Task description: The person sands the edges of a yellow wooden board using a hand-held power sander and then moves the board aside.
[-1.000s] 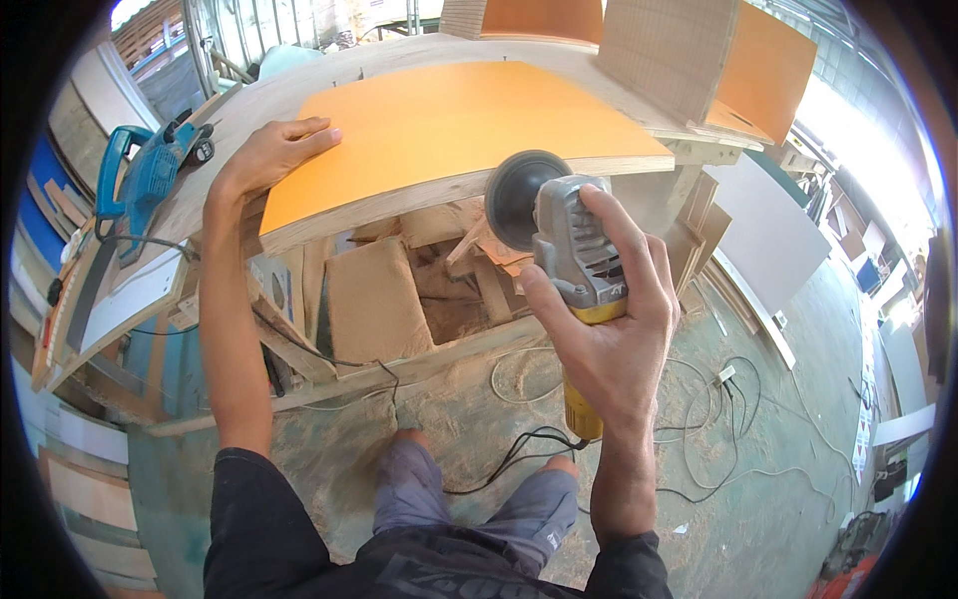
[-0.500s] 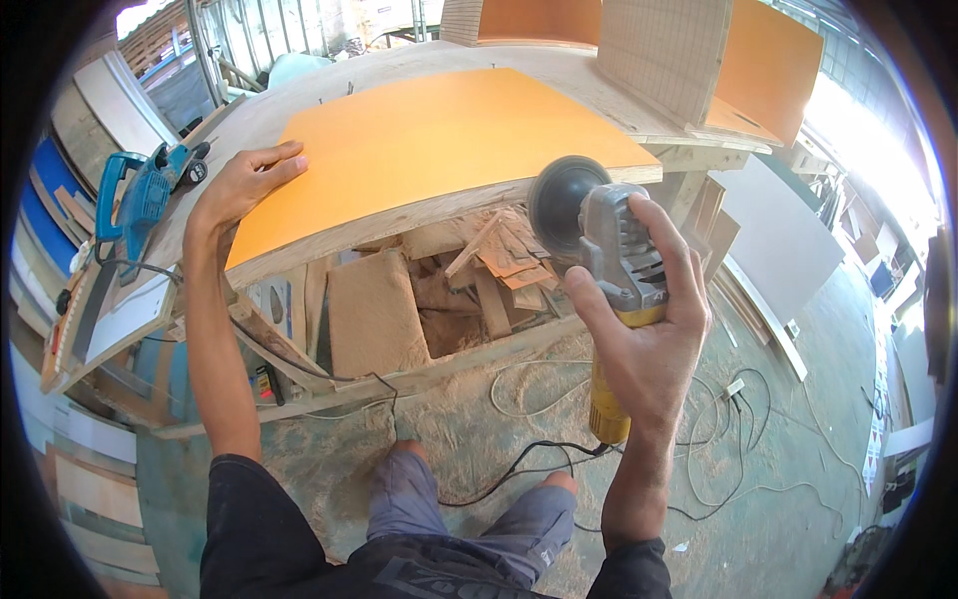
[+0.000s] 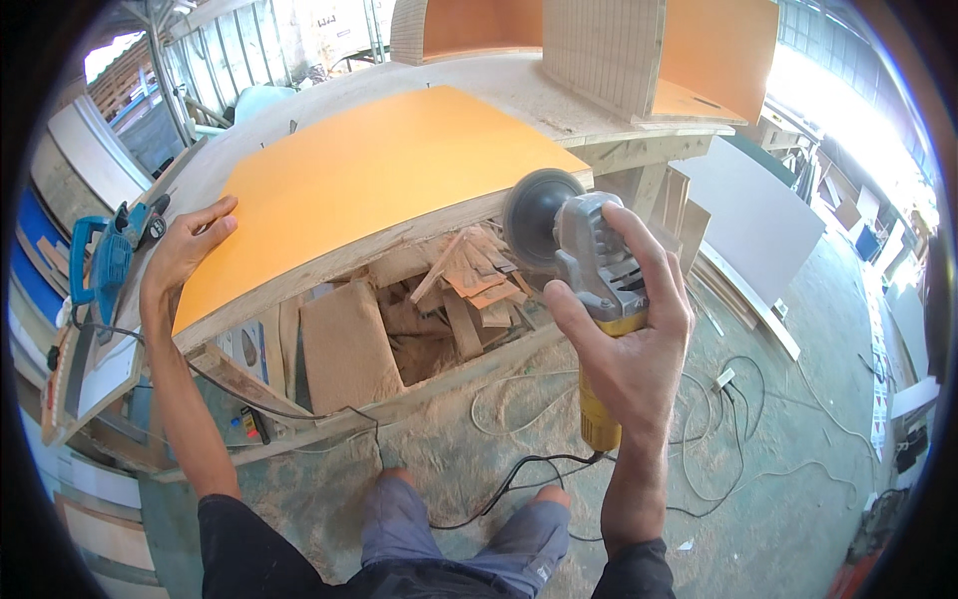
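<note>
An orange-faced board (image 3: 379, 175) lies flat on a dusty workbench (image 3: 499, 80). My left hand (image 3: 185, 245) rests open on the board's near left corner, fingers spread. My right hand (image 3: 624, 324) grips a grey and yellow angle grinder (image 3: 589, 270). Its dark round disc (image 3: 534, 215) is at the board's front edge, near the right corner. The grinder's black cord (image 3: 509, 479) runs down to the floor between my feet.
A blue power tool (image 3: 110, 250) sits on the bench to the left. Wood offcuts (image 3: 469, 285) and a cardboard piece (image 3: 344, 344) fill the shelf under the bench. Cables (image 3: 738, 399) and sawdust cover the floor. White panels (image 3: 748, 225) lean at right; plywood pieces (image 3: 604, 50) stand behind.
My right hand has moved the grinder to the right along the board's front edge, toward the right corner. My left hand has stayed on the left corner.
</note>
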Demonstrator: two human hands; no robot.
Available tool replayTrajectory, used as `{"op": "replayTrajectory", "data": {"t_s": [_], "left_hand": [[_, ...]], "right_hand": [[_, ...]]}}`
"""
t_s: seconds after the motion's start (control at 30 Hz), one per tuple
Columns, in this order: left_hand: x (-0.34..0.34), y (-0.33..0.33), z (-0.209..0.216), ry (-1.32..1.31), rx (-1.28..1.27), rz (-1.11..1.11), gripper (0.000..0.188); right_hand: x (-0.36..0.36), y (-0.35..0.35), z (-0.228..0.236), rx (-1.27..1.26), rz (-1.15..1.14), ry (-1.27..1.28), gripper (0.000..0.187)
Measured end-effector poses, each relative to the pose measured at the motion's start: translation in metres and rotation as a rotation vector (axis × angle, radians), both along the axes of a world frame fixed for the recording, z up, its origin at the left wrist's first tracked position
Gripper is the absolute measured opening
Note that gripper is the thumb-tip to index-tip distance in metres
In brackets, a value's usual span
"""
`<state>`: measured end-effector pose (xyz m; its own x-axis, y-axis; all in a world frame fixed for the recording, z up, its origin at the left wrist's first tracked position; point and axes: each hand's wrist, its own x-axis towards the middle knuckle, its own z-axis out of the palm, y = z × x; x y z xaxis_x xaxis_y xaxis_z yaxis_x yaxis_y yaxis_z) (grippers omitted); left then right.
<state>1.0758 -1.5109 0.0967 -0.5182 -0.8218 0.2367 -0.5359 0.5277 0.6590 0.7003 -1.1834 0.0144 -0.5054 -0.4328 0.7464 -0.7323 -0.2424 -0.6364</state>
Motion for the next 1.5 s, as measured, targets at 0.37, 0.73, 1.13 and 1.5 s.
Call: {"op": "replayTrajectory", "data": {"t_s": [0.37,0.73,1.13,1.5], "left_hand": [[-0.002,0.003,0.0,0.026,0.013,0.028,0.076],[-0.003,-0.006,-0.003,0.036,-0.012,-0.005,0.071],[0.01,-0.017,-0.012,-0.045,-0.311,-0.048,0.047],[0.015,-0.03,-0.024,-0.121,-0.419,-0.01,0.045]], "right_hand": [[-0.029,0.001,-0.004,0.002,0.002,-0.083,0.067],[-0.046,0.025,-0.015,-0.075,-0.098,-0.141,0.068],[0.118,0.006,0.002,-0.046,0.145,0.161,0.071],[0.284,-0.033,0.007,0.031,0.254,0.332,0.075]]}}
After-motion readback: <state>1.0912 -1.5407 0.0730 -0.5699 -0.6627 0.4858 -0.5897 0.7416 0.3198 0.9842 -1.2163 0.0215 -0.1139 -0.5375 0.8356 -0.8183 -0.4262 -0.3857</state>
